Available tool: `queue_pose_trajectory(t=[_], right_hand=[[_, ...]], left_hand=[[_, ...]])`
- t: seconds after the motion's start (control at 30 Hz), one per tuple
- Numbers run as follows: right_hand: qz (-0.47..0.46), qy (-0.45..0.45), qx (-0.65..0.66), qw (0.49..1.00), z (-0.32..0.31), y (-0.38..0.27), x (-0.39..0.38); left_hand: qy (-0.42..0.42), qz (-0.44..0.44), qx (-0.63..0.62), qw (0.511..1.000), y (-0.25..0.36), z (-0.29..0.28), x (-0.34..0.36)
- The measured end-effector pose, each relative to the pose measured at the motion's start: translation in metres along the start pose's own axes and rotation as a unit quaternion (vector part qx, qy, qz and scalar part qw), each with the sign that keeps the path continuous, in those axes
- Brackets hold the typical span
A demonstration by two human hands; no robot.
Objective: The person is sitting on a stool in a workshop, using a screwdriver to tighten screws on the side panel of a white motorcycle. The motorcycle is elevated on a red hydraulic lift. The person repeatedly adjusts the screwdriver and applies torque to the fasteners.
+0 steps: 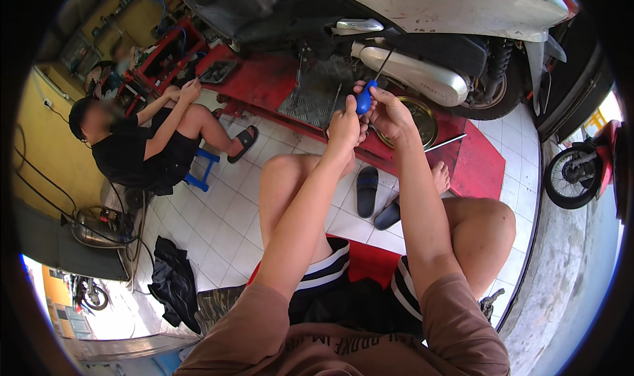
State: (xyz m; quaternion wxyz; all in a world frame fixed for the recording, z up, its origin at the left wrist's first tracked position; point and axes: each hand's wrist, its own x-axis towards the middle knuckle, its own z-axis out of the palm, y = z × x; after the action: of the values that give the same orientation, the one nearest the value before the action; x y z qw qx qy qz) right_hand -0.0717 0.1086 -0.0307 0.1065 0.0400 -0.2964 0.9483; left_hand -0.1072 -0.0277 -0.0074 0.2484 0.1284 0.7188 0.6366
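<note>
A screwdriver with a blue handle (364, 101) is gripped in my right hand (391, 113), its thin dark shaft slanting up and away toward the scooter. My left hand (346, 130) is closed right beside the handle, thumb up against it. What lies inside its fingers is hidden; a thin rod shows just above them, but I cannot tell whether it is held. Both hands are above the near edge of a red lift platform (264, 75). Beyond them is the scooter's silver engine cover (416, 73). A round gold-coloured tray (429, 133) sits on the platform behind my right wrist.
A metal bar (446, 143) lies on the platform by the tray. Black sandals (367, 191) are on the tiled floor between my legs. At left a person in black (132, 141) sits on a blue stool (201, 171). A red motorcycle (598, 168) stands at right.
</note>
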Motion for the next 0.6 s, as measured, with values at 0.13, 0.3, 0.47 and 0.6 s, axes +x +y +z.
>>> queue_pose_trajectory(t=[0.13, 0.3, 0.47, 0.6], right_hand=[[-0.021, 0.001, 0.001, 1.000, -0.012, -0.001, 0.008], [0.022, 0.065, -0.025, 0.997, 0.003, 0.001, -0.002], [0.023, 0.166, -0.085, 0.982, -0.006, 0.012, 0.004], [0.026, 0.206, -0.079, 0.975, -0.025, 0.021, 0.006]], left_hand=[[0.031, 0.083, 0.081, 0.993, -0.001, 0.001, -0.001], [0.045, 0.156, 0.274, 0.948, 0.004, -0.002, -0.020], [0.006, 0.151, 0.395, 0.906, 0.009, -0.001, -0.030], [-0.018, 0.147, 0.414, 0.898, 0.002, 0.002, -0.034]])
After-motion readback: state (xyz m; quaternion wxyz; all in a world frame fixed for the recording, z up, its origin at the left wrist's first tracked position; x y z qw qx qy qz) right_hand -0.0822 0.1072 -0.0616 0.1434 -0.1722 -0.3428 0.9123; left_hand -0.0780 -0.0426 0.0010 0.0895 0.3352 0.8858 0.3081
